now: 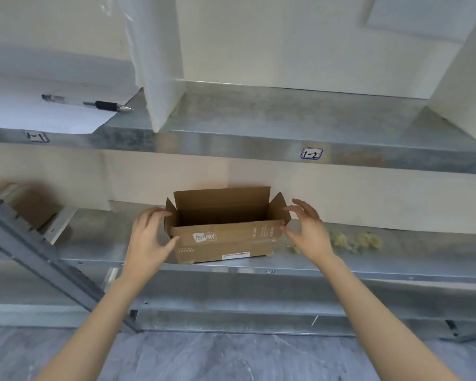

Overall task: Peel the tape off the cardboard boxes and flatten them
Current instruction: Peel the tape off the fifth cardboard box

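A small brown cardboard box (226, 240) stands on the metal shelf (99, 243) with its top flaps open and nothing visible inside. A white label and a printed logo show on its front face. My left hand (149, 237) is at the box's left end, fingers curved over the left flap and thumb touching the front corner. My right hand (308, 229) is spread at the right end, its fingertips close to the right flap and the front corner; contact is unclear.
Crumpled yellowish tape scraps (355, 242) lie on the shelf right of the box. An upper shelf (259, 144) carries a pen (94, 104) on white paper and white dividers. A grey slanted beam (39, 257) and brown cardboard (36, 213) are at the left.
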`<move>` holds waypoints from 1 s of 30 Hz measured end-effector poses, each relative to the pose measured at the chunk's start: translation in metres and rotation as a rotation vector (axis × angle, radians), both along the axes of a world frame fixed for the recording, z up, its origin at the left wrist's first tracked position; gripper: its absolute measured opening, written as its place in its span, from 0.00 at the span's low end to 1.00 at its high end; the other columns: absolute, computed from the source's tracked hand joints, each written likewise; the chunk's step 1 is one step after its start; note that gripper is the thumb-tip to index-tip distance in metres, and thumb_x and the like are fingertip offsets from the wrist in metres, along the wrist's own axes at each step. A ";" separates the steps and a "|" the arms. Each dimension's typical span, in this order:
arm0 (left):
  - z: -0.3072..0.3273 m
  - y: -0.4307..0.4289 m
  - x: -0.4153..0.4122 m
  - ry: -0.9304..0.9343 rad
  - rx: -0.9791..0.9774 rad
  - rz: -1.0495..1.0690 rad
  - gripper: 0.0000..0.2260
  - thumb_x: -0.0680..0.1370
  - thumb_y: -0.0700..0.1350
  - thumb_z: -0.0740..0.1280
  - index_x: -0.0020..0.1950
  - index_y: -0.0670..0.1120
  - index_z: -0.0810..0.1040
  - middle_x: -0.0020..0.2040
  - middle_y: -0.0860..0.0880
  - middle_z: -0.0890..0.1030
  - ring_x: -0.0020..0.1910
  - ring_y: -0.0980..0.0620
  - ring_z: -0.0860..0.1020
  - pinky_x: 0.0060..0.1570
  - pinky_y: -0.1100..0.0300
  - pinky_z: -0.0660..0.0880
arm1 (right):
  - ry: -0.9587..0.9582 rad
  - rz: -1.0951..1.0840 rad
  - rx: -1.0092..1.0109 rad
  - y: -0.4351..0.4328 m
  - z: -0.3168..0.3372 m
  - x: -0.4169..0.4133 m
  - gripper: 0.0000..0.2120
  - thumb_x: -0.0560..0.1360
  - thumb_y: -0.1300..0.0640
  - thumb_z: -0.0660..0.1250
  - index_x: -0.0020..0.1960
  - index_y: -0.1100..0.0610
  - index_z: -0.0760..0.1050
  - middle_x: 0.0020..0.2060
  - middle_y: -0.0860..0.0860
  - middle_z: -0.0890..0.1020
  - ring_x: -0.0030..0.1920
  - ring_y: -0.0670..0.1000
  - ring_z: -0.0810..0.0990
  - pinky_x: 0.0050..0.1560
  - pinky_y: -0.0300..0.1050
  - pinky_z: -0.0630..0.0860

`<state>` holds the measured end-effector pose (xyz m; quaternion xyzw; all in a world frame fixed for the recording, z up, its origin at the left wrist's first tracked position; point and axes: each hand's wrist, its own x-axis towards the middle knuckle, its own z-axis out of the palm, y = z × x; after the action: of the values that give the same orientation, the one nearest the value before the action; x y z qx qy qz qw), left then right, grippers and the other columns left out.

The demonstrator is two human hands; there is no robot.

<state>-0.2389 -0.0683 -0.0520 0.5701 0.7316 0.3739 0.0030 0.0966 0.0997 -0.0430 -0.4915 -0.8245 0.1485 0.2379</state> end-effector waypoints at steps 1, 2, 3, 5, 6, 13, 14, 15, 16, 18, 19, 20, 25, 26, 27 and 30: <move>-0.002 -0.004 0.000 -0.041 -0.004 0.011 0.24 0.69 0.40 0.78 0.62 0.45 0.74 0.63 0.47 0.73 0.65 0.47 0.69 0.64 0.54 0.67 | 0.014 -0.019 -0.016 0.000 -0.002 0.005 0.19 0.73 0.52 0.72 0.63 0.50 0.75 0.71 0.49 0.70 0.72 0.52 0.65 0.61 0.49 0.72; -0.005 -0.008 -0.001 -0.063 -0.010 0.010 0.25 0.69 0.40 0.78 0.63 0.46 0.73 0.63 0.48 0.73 0.65 0.47 0.69 0.65 0.53 0.68 | 0.019 -0.032 -0.033 0.000 -0.004 0.010 0.20 0.73 0.54 0.72 0.64 0.51 0.74 0.71 0.50 0.70 0.72 0.53 0.65 0.61 0.48 0.72; -0.008 -0.012 -0.001 -0.075 -0.018 0.004 0.26 0.70 0.40 0.78 0.65 0.46 0.72 0.63 0.49 0.72 0.65 0.47 0.70 0.65 0.52 0.68 | 0.017 -0.040 -0.046 0.000 -0.007 0.014 0.21 0.73 0.55 0.72 0.65 0.52 0.74 0.70 0.50 0.70 0.72 0.53 0.66 0.62 0.48 0.71; -0.014 -0.017 0.001 -0.110 -0.039 0.007 0.29 0.70 0.41 0.78 0.67 0.48 0.70 0.63 0.50 0.72 0.65 0.49 0.70 0.65 0.52 0.69 | 0.011 -0.043 -0.066 -0.001 -0.011 0.019 0.22 0.72 0.57 0.72 0.65 0.54 0.73 0.68 0.52 0.73 0.69 0.55 0.69 0.60 0.48 0.72; -0.017 -0.018 0.003 -0.131 -0.046 0.016 0.30 0.70 0.41 0.78 0.69 0.48 0.69 0.64 0.50 0.72 0.64 0.50 0.71 0.64 0.52 0.70 | 0.010 -0.039 -0.077 -0.001 -0.014 0.021 0.21 0.72 0.57 0.72 0.64 0.55 0.74 0.65 0.52 0.75 0.66 0.56 0.71 0.58 0.48 0.72; -0.034 -0.017 0.027 -0.364 -0.078 0.083 0.28 0.69 0.41 0.79 0.63 0.50 0.68 0.57 0.52 0.76 0.57 0.51 0.76 0.54 0.57 0.72 | -0.090 0.032 -0.260 -0.013 -0.037 0.006 0.22 0.74 0.49 0.71 0.64 0.54 0.72 0.62 0.52 0.76 0.61 0.55 0.75 0.55 0.50 0.75; -0.035 -0.016 0.032 -0.390 -0.120 0.095 0.26 0.69 0.42 0.79 0.61 0.50 0.68 0.56 0.52 0.77 0.56 0.51 0.76 0.53 0.57 0.72 | -0.098 0.029 -0.294 -0.014 -0.039 0.003 0.23 0.75 0.48 0.71 0.66 0.55 0.71 0.63 0.52 0.75 0.61 0.55 0.75 0.56 0.50 0.75; -0.037 -0.014 0.035 -0.422 -0.162 0.105 0.26 0.69 0.42 0.79 0.59 0.50 0.68 0.56 0.51 0.78 0.56 0.51 0.77 0.53 0.58 0.72 | -0.098 0.026 -0.326 -0.015 -0.041 0.000 0.25 0.75 0.48 0.70 0.67 0.56 0.69 0.63 0.52 0.75 0.61 0.55 0.75 0.57 0.50 0.75; -0.039 -0.013 0.038 -0.453 -0.204 0.113 0.25 0.69 0.43 0.79 0.59 0.50 0.68 0.57 0.50 0.78 0.56 0.51 0.77 0.53 0.57 0.72 | -0.096 0.027 -0.360 -0.016 -0.043 -0.001 0.26 0.75 0.47 0.70 0.68 0.56 0.68 0.64 0.52 0.75 0.61 0.55 0.76 0.57 0.51 0.75; -0.043 -0.010 0.040 -0.511 -0.273 0.123 0.25 0.70 0.45 0.79 0.59 0.49 0.68 0.60 0.47 0.78 0.58 0.51 0.76 0.56 0.56 0.73 | -0.095 0.046 -0.417 -0.017 -0.046 -0.003 0.26 0.75 0.45 0.69 0.68 0.55 0.66 0.63 0.52 0.77 0.61 0.56 0.77 0.58 0.52 0.75; -0.044 -0.010 0.041 -0.531 -0.291 0.123 0.25 0.70 0.45 0.79 0.61 0.48 0.68 0.61 0.47 0.78 0.59 0.51 0.76 0.57 0.56 0.73 | -0.093 0.057 -0.436 -0.018 -0.047 -0.003 0.26 0.75 0.45 0.69 0.67 0.55 0.66 0.63 0.52 0.77 0.61 0.56 0.77 0.59 0.53 0.75; -0.044 -0.010 0.042 -0.542 -0.296 0.125 0.26 0.71 0.45 0.78 0.62 0.47 0.69 0.62 0.47 0.78 0.60 0.51 0.76 0.58 0.56 0.73 | -0.082 0.062 -0.450 -0.018 -0.047 -0.004 0.25 0.75 0.45 0.69 0.67 0.55 0.66 0.62 0.52 0.78 0.61 0.56 0.77 0.59 0.53 0.75; -0.031 -0.012 0.047 -0.609 -0.176 0.105 0.30 0.71 0.45 0.78 0.69 0.48 0.68 0.63 0.52 0.76 0.63 0.52 0.74 0.63 0.56 0.71 | 0.080 0.035 -0.421 -0.018 -0.033 -0.007 0.24 0.77 0.47 0.68 0.68 0.54 0.66 0.59 0.53 0.79 0.61 0.54 0.77 0.61 0.51 0.74; -0.027 -0.012 0.047 -0.626 -0.142 0.084 0.32 0.70 0.46 0.78 0.70 0.49 0.67 0.65 0.52 0.75 0.64 0.54 0.73 0.64 0.56 0.71 | 0.127 0.023 -0.407 -0.019 -0.028 -0.007 0.24 0.77 0.47 0.67 0.69 0.53 0.66 0.57 0.53 0.80 0.60 0.53 0.78 0.60 0.50 0.74; -0.024 -0.012 0.047 -0.643 -0.111 0.066 0.35 0.70 0.47 0.79 0.72 0.50 0.66 0.67 0.53 0.74 0.64 0.54 0.73 0.64 0.56 0.71 | 0.172 0.013 -0.390 -0.020 -0.023 -0.008 0.24 0.77 0.46 0.67 0.69 0.51 0.65 0.55 0.52 0.81 0.58 0.52 0.78 0.60 0.49 0.74; -0.012 -0.009 0.045 -0.673 -0.041 0.048 0.40 0.66 0.56 0.79 0.73 0.54 0.64 0.68 0.55 0.72 0.66 0.56 0.73 0.64 0.56 0.72 | 0.292 -0.001 -0.337 -0.025 -0.012 -0.011 0.27 0.76 0.44 0.67 0.71 0.46 0.62 0.51 0.50 0.81 0.55 0.49 0.78 0.57 0.43 0.72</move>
<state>-0.1936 -0.0768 -0.0644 0.3971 0.7102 0.5262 0.2469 0.0852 0.0745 -0.0551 -0.4979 -0.7447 0.3537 0.2693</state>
